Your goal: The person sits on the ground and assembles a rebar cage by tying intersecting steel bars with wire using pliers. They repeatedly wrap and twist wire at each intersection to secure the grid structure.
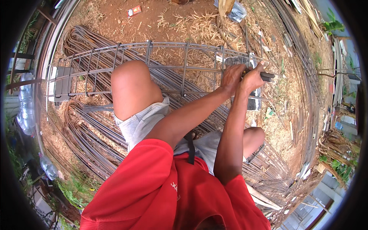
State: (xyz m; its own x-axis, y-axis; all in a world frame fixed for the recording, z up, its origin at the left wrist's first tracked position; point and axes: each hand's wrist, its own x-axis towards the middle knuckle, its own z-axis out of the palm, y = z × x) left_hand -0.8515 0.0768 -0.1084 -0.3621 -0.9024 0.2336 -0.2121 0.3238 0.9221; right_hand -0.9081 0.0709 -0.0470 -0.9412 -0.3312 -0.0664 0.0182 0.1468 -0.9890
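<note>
My left hand is closed at the right part of a long cage of steel bars, its fingers partly hidden. Beside it, my right hand is wrapped round a dark metal piece with two short rod-like ends; its exact kind is hidden by the hands. Square steel stirrups ring the cage's long bars at intervals. Both forearms reach forward from red sleeves, and my bent left knee stands against the cage. A dark block lies beneath the cage near my hands.
Bundles of bent steel bars lie under and beside me. A grey block sits beneath the cage's left end. Long thin bars curve along the right. A red packet and a plastic bag lie on the soil ahead.
</note>
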